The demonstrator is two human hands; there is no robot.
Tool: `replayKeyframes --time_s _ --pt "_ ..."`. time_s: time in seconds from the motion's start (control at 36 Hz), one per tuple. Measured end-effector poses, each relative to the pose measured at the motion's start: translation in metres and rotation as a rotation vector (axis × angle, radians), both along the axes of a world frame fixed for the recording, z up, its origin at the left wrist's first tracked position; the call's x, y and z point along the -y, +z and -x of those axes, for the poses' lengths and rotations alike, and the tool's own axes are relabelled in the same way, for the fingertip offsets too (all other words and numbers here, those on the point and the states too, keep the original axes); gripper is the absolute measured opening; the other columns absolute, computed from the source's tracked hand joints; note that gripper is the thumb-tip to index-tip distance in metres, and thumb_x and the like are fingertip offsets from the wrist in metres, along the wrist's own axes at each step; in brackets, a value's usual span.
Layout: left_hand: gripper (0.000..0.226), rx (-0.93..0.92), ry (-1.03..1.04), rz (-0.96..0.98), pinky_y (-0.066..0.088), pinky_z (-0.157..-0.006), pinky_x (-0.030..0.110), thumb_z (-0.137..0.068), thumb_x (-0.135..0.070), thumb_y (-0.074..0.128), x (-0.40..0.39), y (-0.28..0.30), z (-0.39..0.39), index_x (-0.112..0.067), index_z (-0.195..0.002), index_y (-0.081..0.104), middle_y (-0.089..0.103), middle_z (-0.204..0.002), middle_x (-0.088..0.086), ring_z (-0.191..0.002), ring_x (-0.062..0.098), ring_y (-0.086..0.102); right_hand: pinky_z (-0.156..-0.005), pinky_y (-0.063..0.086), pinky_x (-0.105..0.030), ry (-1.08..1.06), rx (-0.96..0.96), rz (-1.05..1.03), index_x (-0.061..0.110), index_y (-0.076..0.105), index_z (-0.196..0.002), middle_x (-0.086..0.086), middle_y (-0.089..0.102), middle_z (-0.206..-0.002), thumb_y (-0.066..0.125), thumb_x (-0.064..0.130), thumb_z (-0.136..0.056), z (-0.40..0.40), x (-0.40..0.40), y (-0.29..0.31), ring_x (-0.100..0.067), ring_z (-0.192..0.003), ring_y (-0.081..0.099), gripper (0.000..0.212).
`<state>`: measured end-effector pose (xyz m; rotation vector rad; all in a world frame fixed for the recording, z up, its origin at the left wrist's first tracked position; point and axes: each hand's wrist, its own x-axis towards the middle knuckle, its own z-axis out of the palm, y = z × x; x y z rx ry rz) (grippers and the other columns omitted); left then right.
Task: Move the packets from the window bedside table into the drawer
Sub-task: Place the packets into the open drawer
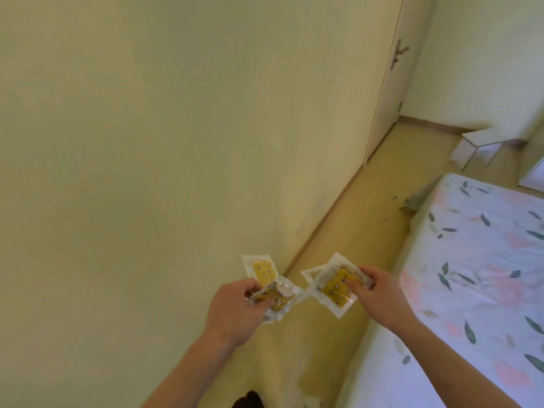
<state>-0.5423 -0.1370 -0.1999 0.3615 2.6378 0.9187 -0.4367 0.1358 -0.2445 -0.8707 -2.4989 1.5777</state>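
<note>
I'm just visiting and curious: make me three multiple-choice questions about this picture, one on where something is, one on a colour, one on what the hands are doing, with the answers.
1. Where does the bed lie relative to the person?
A. on the person's right
B. on the person's left
C. behind the door

2. What colour is the printed middle of the packets?
A. blue
B. yellow
C. black

3. What are the hands doing?
A. both hang idle
B. only one holds packets
C. each holds packets

Answers:
1. A: the bed with its leaf-patterned sheet fills the lower right, beyond the right hand.
2. B: the packets in the right hand and the packets in the left hand show yellow centres inside pale borders.
3. C: the left hand and the right hand each grip packets, in the air above the floor.
</note>
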Motion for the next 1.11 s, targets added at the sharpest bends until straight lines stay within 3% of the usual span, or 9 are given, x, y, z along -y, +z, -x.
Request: replayKeyframes --time_s 0.11,0.25,0.42,0.47,0.61,0.81,0.92,1.11 --pt "0.016 0.008 -0.122 -0.01 0.046 -0.057 0.025 -0.077 -0.043 0.075 -0.037 -0.006 0.07 -0.033 -0.068 0.066 0.067 -0.07 -0.017 -0.064 0.002 0.061 -0.068 0.058 -0.041 -0.109 0.026 -0.014 0.03 0.074 -0.095 0.009 0.075 -0.079 0.071 0.026 -0.092 0.047 -0.031 -0.004 -0.014 -0.071 0.07 0.006" --pt "0.015 0.032 -0.234 -0.093 0.042 -0.055 0.027 -0.078 -0.036 0.075 -0.089 -0.013 0.154 -0.031 -0.067 0.066 0.066 -0.068 -0.014 -0.056 0.005 0.055 -0.07 0.061 -0.037 -0.232 0.043 -0.032 0.031 0.074 -0.101 0.011 0.075 -0.082 0.07 0.028 -0.092 0.095 -0.061 -0.006 -0.007 -0.074 0.071 0.01" --pt "0.019 0.024 -0.411 -0.128 0.037 -0.052 0.026 -0.077 -0.034 0.077 -0.173 -0.017 0.234 -0.026 -0.064 0.065 0.063 -0.061 -0.013 -0.054 0.006 0.051 -0.054 0.044 -0.01 -0.415 0.03 -0.037 0.027 0.072 -0.098 0.012 0.073 -0.079 0.069 0.023 -0.094 0.128 -0.094 0.011 0.009 -0.065 0.064 0.007" --pt "0.019 0.015 -0.495 -0.124 0.038 -0.052 0.027 -0.076 -0.034 0.078 -0.206 -0.015 0.249 -0.025 -0.065 0.065 0.062 -0.06 -0.012 -0.053 0.008 0.051 -0.05 0.042 -0.008 -0.482 0.035 -0.05 0.025 0.072 -0.097 0.012 0.07 -0.078 0.068 0.021 -0.094 0.128 -0.107 0.015 0.012 -0.06 0.06 0.006" --pt "0.014 0.008 -0.686 -0.125 0.043 -0.052 0.022 -0.077 -0.033 0.079 -0.3 -0.01 0.282 -0.029 -0.07 0.068 0.067 -0.065 -0.015 -0.059 0.004 0.059 -0.049 0.039 -0.013 -0.693 0.079 -0.063 0.027 0.071 -0.094 0.008 0.066 -0.071 0.069 0.022 -0.094 0.12 -0.156 0.013 0.0 -0.052 0.058 0.005" --pt "0.01 0.004 -0.815 -0.138 0.052 -0.058 0.033 -0.078 -0.032 0.078 -0.435 -0.014 0.323 -0.028 -0.074 0.069 0.069 -0.07 -0.015 -0.064 0.007 0.063 -0.047 0.037 -0.02 -0.844 0.105 -0.065 0.028 0.071 -0.087 0.003 0.065 -0.065 0.068 0.022 -0.094 0.136 -0.256 -0.003 -0.009 -0.047 0.048 0.01" --pt "0.01 0.027 -0.821 -0.125 0.053 -0.061 0.035 -0.078 -0.033 0.078 -0.513 -0.015 0.349 -0.028 -0.074 0.07 0.069 -0.071 -0.015 -0.066 0.007 0.063 -0.05 0.041 -0.029 -0.868 0.098 -0.028 0.028 0.071 -0.083 -0.001 0.067 -0.067 0.068 0.022 -0.094 0.161 -0.329 -0.005 -0.015 -0.05 0.051 0.013" --pt "0.01 0.038 -0.771 -0.149 0.053 -0.061 0.036 -0.08 -0.032 0.077 -0.625 -0.003 0.405 -0.028 -0.074 0.069 0.069 -0.07 -0.016 -0.065 0.009 0.063 -0.046 0.033 -0.02 -0.786 0.087 -0.061 0.02 0.068 -0.075 0.011 0.056 -0.051 0.068 0.018 -0.093 0.227 -0.476 0.022 -0.003 -0.042 0.042 0.018"
